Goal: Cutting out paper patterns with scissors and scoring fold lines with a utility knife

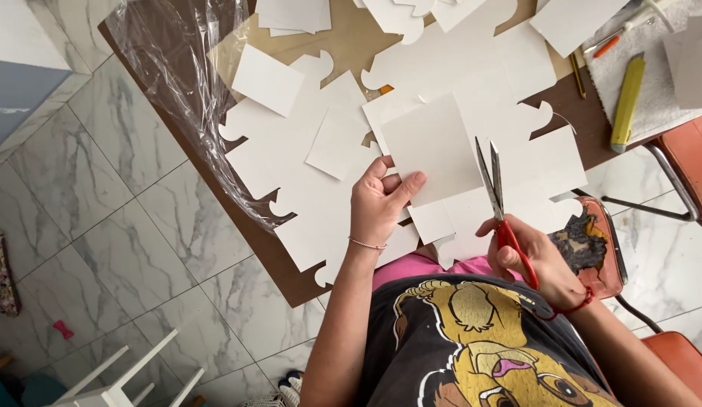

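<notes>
Left hand (379, 205): I pinched the card (432, 149) by its lower corner, thumb on top, keeping it steady above the counter (283, 260).
Right hand (533, 256): fingers closed through the red handles, I held the scissors (496, 197) with blades nearly shut, just right of the card, ready at its edge.
Cutouts (291, 162): lay spread flat on the counter, left of the card.

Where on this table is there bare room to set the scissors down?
Little room. Bare brown table shows in a strip between the white card cutouts and the yellow utility knife on the white cloth. Another strip runs along the near edge below the clear plastic sheet. The middle, under the left hand and right hand, is crowded with card.
</notes>
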